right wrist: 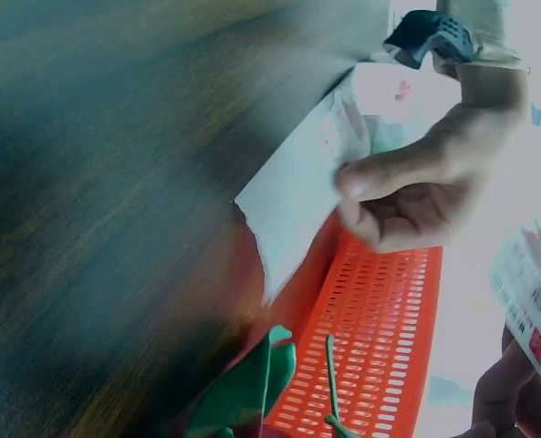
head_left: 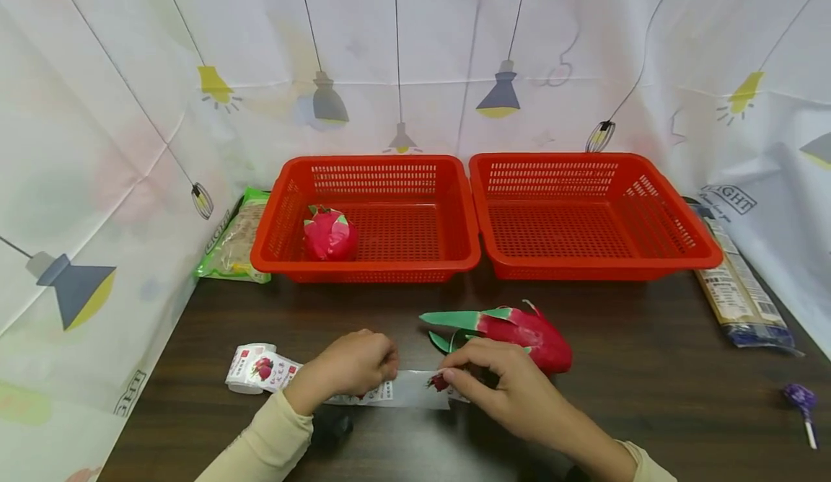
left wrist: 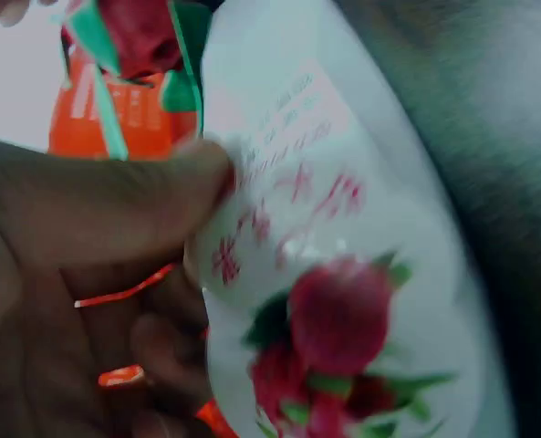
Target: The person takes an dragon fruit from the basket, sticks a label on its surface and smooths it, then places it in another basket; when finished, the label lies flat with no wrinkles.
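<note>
My left hand [head_left: 363, 361] pinches a strip of printed labels [left wrist: 334, 210] between thumb and fingers. The strip runs left to its roll [head_left: 249, 368], and its bare backing end [head_left: 418, 390] reaches toward my right hand. A single fruit label [right wrist: 528, 297] is pinched between the thumb and fingers of my right hand [head_left: 503, 384], apart from the strip in the right wrist view. Just behind that hand lies a red dragon fruit [head_left: 542, 338] with long green leaves, partly covered by the fingers.
Two red baskets [head_left: 383, 271] [head_left: 604, 264] stand side by side at the back; the left one holds another dragon fruit [head_left: 330, 235]. A green bag [head_left: 236, 240] leans by the left basket. On the right lie a long packet [head_left: 743, 291] and a purple lollipop [head_left: 801, 397].
</note>
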{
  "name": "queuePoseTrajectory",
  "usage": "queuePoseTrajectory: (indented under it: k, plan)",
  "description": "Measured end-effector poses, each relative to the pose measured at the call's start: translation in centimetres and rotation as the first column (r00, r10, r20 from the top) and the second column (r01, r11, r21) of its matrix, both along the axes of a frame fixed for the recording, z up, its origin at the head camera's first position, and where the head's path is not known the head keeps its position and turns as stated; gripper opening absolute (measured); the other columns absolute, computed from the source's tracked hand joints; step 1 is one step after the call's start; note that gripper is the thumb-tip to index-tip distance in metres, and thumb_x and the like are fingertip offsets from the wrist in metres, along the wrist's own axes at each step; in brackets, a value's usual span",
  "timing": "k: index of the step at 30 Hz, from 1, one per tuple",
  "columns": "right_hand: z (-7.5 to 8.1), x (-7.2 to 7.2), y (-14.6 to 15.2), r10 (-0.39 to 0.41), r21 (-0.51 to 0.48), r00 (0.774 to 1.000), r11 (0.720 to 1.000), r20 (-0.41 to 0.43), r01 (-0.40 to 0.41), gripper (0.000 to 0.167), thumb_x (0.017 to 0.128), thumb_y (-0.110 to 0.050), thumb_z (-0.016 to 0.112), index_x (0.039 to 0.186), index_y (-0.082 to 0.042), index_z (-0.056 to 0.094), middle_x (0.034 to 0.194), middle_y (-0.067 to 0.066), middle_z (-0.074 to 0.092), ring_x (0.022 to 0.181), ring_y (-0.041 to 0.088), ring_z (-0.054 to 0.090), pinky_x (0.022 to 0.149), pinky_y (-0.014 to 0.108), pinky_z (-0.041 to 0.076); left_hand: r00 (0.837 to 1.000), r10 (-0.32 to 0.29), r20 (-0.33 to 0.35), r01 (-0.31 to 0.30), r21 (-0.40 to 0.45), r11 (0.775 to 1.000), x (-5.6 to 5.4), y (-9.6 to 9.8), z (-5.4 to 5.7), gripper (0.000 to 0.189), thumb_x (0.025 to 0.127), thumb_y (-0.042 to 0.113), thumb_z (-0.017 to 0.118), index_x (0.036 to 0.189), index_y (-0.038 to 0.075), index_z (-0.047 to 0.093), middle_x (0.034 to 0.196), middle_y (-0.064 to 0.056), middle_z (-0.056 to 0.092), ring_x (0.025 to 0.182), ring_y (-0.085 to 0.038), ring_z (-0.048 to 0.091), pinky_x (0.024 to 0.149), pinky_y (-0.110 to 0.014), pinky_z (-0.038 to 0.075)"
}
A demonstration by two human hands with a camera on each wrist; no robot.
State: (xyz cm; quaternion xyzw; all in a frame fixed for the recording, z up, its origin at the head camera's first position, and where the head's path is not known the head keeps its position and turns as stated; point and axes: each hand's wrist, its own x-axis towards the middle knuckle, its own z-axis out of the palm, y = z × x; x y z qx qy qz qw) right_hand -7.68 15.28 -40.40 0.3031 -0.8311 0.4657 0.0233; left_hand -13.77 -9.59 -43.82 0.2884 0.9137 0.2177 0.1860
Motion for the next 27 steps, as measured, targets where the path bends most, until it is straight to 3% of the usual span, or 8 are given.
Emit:
queuePoseTrajectory:
  k: [2,5,12,15,17,19,22,27]
  plan:
    - [0.0,0.2,0.2,-0.015,0.001,1.0,1.0,-0.004,0.015,0.011,0.097,-0.018,0.07,0.101,-0.028,0.073,0.083,-0.013,0.066,0.072,0.0,0.053,0.058,0.02,0.049,0.989,-0.002,-0.151,-0.008,-0.065,0.998,0.4,0.3,-0.4,0.02,0.088,0.012,0.072,0.071,0.018,0.064,0.069,0.003,0.059,0.068,-0.018,0.054,0.06,-0.032,0.044]
    - [0.2,0.5,0.3,-0.022,-0.01,0.999,1.0,-0.024,0.022,0.012,0.097,-0.016,0.07,0.102,-0.027,0.073,0.085,-0.011,0.068,0.074,0.0,0.056,0.061,0.021,0.051,0.945,-0.012,-0.327,-0.029,-0.121,0.992,1.1,0.6,-0.9,0.018,0.085,0.013,0.075,0.072,0.017,0.063,0.078,-0.002,0.06,0.078,-0.025,0.055,0.066,-0.039,0.048]
    - [1.1,1.1,1.6,-0.06,-0.042,0.994,0.998,-0.094,0.057,0.02,0.094,-0.006,0.071,0.105,-0.023,0.073,0.086,-0.009,0.068,0.072,-0.001,0.056,0.059,0.019,0.05,0.898,0.002,-0.439,-0.056,-0.109,0.993,1.9,1.9,-0.5,0.013,0.087,0.01,0.072,0.084,0.015,0.06,0.086,-0.003,0.06,0.084,-0.025,0.059,0.068,-0.039,0.051]
    - [1.8,1.3,2.7,-0.122,-0.042,0.98,0.992,-0.155,0.117,0.026,0.09,-0.001,0.074,0.104,-0.023,0.073,0.083,-0.01,0.065,0.068,-0.002,0.051,0.055,0.015,0.045,0.933,0.047,-0.356,-0.007,0.112,0.994,2.1,3.5,1.3,0.007,0.093,0.01,0.062,0.098,0.014,0.061,0.092,0.0,0.061,0.082,-0.019,0.06,0.067,-0.031,0.051]
    - [2.2,1.4,3.5,-0.172,-0.042,0.967,0.985,-0.188,0.167,0.03,0.086,0.002,0.076,0.104,-0.022,0.074,0.081,-0.011,0.062,0.065,-0.002,0.047,0.053,0.014,0.041,0.975,0.042,-0.219,0.032,0.324,0.945,2.3,5.0,2.8,0.007,0.099,0.018,0.058,0.105,0.016,0.061,0.095,0.004,0.061,0.081,-0.014,0.058,0.066,-0.025,0.05]
    - [2.5,1.6,4.1,-0.207,-0.041,0.958,0.978,-0.198,0.203,0.032,0.085,0.004,0.077,0.105,-0.021,0.074,0.08,-0.011,0.06,0.063,-0.002,0.045,0.052,0.014,0.039,0.998,-0.024,-0.064,0.053,0.494,0.868,2.5,6.4,4.2,0.013,0.103,0.029,0.056,0.107,0.018,0.064,0.089,0.006,0.058,0.075,-0.01,0.052,0.064,-0.02,0.045]
    - [2.7,1.7,4.7,-0.24,-0.033,0.953,0.971,-0.183,0.238,0.033,0.085,0.005,0.076,0.108,-0.017,0.073,0.082,-0.01,0.066,0.064,-0.002,0.049,0.054,0.015,0.042,0.988,-0.141,0.064,0.074,0.608,0.791,2.6,8.1,5.3,0.02,0.104,0.036,0.058,0.095,0.019,0.064,0.075,0.007,0.052,0.066,-0.004,0.046,0.058,-0.017,0.038]
    - [2.7,2.1,5.9,-0.324,0.015,0.944,0.946,-0.057,0.325,0.03,0.09,-0.003,0.075,0.116,-0.018,0.07,0.085,-0.01,0.071,0.068,0.002,0.057,0.057,0.02,0.046,0.975,-0.203,0.091,0.094,0.659,0.746,2.3,9.6,5.4,0.025,0.105,0.026,0.058,0.083,0.014,0.059,0.066,0.006,0.043,0.06,0.0,0.039,0.057,-0.016,0.033]
